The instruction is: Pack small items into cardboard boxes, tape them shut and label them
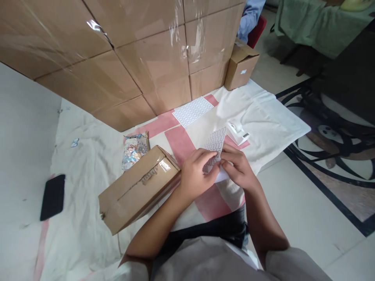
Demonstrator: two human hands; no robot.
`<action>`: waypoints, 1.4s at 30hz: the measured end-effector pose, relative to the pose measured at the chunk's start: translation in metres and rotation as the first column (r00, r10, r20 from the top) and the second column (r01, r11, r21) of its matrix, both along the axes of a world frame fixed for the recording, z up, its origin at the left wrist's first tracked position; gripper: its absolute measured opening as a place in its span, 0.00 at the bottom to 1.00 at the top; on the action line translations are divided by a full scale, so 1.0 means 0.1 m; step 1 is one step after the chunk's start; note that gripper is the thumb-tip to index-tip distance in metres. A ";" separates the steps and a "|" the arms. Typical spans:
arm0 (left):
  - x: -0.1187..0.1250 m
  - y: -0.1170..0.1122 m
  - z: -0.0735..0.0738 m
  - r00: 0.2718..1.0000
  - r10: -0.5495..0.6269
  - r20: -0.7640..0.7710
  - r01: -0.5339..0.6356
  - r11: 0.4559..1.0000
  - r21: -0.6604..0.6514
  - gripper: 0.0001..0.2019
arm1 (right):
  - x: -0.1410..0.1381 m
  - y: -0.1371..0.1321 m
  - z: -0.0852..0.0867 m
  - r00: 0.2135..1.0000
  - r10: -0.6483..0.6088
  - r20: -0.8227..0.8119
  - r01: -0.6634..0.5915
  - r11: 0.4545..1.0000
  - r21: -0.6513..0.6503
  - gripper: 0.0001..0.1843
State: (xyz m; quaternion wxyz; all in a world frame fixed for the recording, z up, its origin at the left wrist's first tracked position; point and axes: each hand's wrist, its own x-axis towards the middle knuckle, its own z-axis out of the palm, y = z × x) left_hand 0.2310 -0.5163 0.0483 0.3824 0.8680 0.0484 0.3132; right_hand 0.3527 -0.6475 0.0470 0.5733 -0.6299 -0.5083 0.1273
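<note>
Between my two hands is a sheet of small blue-edged labels (216,139), bent upward at its far end. My left hand (199,168) grips its left side with thumb and fingers. On its right edge, my right hand (236,166) is closed, fingertips close to those of the left. What lies right under the fingertips is hidden. Just beyond the right hand stands a white tape dispenser (238,133). A second label sheet (193,111) lies flat on the cloth farther off. To the left of my left hand sits a closed cardboard box (139,189).
Stacked, taped cartons (152,58) form a wall at the back. A smaller carton (241,65) stands at the right end. A printed packet (135,150) and a black phone (53,197) lie leftward. A person's blue sleeve (250,19) shows behind. The cloth's edge (293,142) is at right.
</note>
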 end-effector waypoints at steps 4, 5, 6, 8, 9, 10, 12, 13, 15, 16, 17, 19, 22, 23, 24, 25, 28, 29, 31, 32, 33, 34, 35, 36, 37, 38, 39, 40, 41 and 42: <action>0.01 0.02 0.00 1.000 0.010 0.014 -0.010 1.000 0.026 0.06 | 0.04 -0.05 0.01 0.997 0.074 0.027 -0.074 0.997 -0.018 0.16; 0.01 0.02 0.00 1.000 -0.001 0.017 0.001 1.000 0.031 0.05 | 0.05 -0.05 0.01 0.995 0.093 0.024 -0.093 0.996 -0.012 0.15; 0.00 0.03 0.01 1.000 -0.012 0.021 0.011 0.999 0.037 0.04 | 0.06 -0.06 0.01 0.994 0.107 0.024 -0.107 0.994 -0.004 0.15; 0.00 0.03 0.01 0.999 -0.028 0.036 0.025 0.998 0.056 0.03 | 0.07 -0.07 0.00 0.992 0.119 0.032 -0.119 0.993 0.010 0.14; 0.00 0.04 0.01 0.998 -0.032 0.045 0.029 0.997 0.071 0.03 | 0.07 -0.07 -0.01 0.992 0.119 0.038 -0.119 0.993 0.013 0.14; 0.00 0.04 0.01 0.998 -0.032 0.055 0.027 0.996 0.089 0.03 | 0.07 -0.07 -0.02 0.992 0.118 0.042 -0.119 0.993 0.015 0.15; -0.01 0.04 0.00 0.998 -0.024 0.066 0.015 0.991 0.136 0.04 | 0.07 -0.07 -0.04 0.992 0.118 0.045 -0.119 0.993 0.014 0.16; -0.01 0.04 -0.01 0.998 -0.016 0.067 0.005 0.987 0.163 0.04 | 0.06 -0.07 -0.05 0.992 0.119 0.043 -0.120 0.993 0.014 0.16; -0.01 0.03 -0.02 0.997 0.004 0.074 -0.019 0.978 0.208 0.05 | 0.06 -0.07 -0.06 0.991 0.125 0.038 -0.126 0.992 0.017 0.16; -0.02 0.03 -0.02 0.997 0.008 0.078 -0.026 0.974 0.226 0.05 | 0.06 -0.08 -0.07 0.991 0.129 0.030 -0.130 0.991 0.017 0.16; -0.02 0.03 -0.02 0.997 0.006 0.080 -0.026 0.969 0.246 0.04 | 0.05 -0.08 -0.07 0.991 0.134 0.021 -0.134 0.991 0.016 0.16; -0.03 0.03 0.00 0.996 0.000 0.088 -0.026 0.955 0.296 0.05 | 0.05 -0.10 -0.06 0.990 0.143 0.008 -0.143 0.990 0.006 0.16; -0.03 0.02 0.04 0.995 0.022 0.102 -0.061 0.915 0.400 0.04 | 0.03 -0.11 -0.03 0.989 0.143 0.025 -0.142 0.989 -0.028 0.15; -0.04 0.02 0.05 0.993 0.033 0.111 -0.078 0.899 0.430 0.04 | 0.02 -0.11 -0.01 0.990 0.137 0.041 -0.135 0.990 -0.044 0.15; -0.04 0.02 0.07 0.992 0.043 0.117 -0.092 0.885 0.456 0.03 | 0.01 -0.12 0.01 0.990 0.131 0.060 -0.128 0.990 -0.060 0.15; -0.04 0.01 0.08 0.991 0.051 0.122 -0.104 0.872 0.479 0.03 | 0.01 -0.12 0.03 0.989 0.125 0.080 -0.119 0.990 -0.072 0.16; -0.05 -0.01 0.09 0.988 0.079 0.134 -0.138 0.843 0.520 0.03 | -0.02 -0.11 0.08 0.985 0.106 0.138 -0.095 0.992 -0.089 0.16; -0.05 -0.01 0.08 0.987 0.088 0.135 -0.147 0.839 0.524 0.03 | -0.02 -0.11 0.08 0.983 0.101 0.153 -0.087 0.992 -0.092 0.16; -0.05 -0.03 0.07 0.985 0.104 0.134 -0.159 0.842 0.516 0.04 | -0.03 -0.11 0.09 0.982 0.093 0.167 -0.076 0.991 -0.107 0.15; -0.04 -0.03 0.06 0.985 0.110 0.130 -0.162 0.846 0.508 0.04 | -0.03 -0.12 0.09 0.981 0.091 0.169 -0.073 0.991 -0.113 0.15; -0.04 -0.04 0.05 0.986 0.118 0.122 -0.163 0.854 0.495 0.04 | -0.03 -0.12 0.08 0.982 0.092 0.165 -0.073 0.991 -0.115 0.15; -0.04 -0.04 0.04 0.986 0.125 0.111 -0.163 0.863 0.479 0.04 | -0.03 -0.12 0.08 0.983 0.091 0.160 -0.073 0.991 -0.113 0.15; -0.03 -0.05 0.04 0.986 0.131 0.101 -0.163 0.872 0.461 0.04 | -0.04 -0.12 0.07 0.984 0.089 0.153 -0.072 0.991 -0.109 0.15; -0.03 -0.05 0.04 0.986 0.136 0.094 -0.164 0.881 0.443 0.05 | -0.04 -0.12 0.07 0.986 0.085 0.145 -0.070 0.992 -0.104 0.15; -0.02 -0.05 0.04 0.986 0.141 0.092 -0.167 0.889 0.426 0.06 | -0.03 -0.13 0.07 0.987 0.082 0.136 -0.068 0.993 -0.102 0.15; -0.02 -0.05 0.05 0.985 0.147 0.094 -0.173 0.894 0.413 0.06 | -0.03 -0.13 0.06 0.989 0.079 0.126 -0.067 0.993 -0.102 0.15; -0.02 -0.04 0.05 0.983 0.153 0.100 -0.181 0.897 0.404 0.06 | -0.02 -0.14 0.06 0.990 0.080 0.118 -0.068 0.992 -0.104 0.15; -0.02 -0.04 0.06 0.982 0.160 0.103 -0.188 0.897 0.400 0.07 | -0.02 -0.15 0.06 0.990 0.083 0.113 -0.071 0.992 -0.106 0.15; -0.01 -0.03 0.07 0.981 0.166 0.104 -0.194 0.896 0.399 0.07 | -0.01 -0.16 0.06 0.990 0.086 0.108 -0.075 0.992 -0.105 0.14; -0.01 -0.03 0.07 0.980 0.170 0.104 -0.198 0.895 0.399 0.07 | 0.00 -0.17 0.05 0.991 0.088 0.105 -0.077 0.992 -0.102 0.14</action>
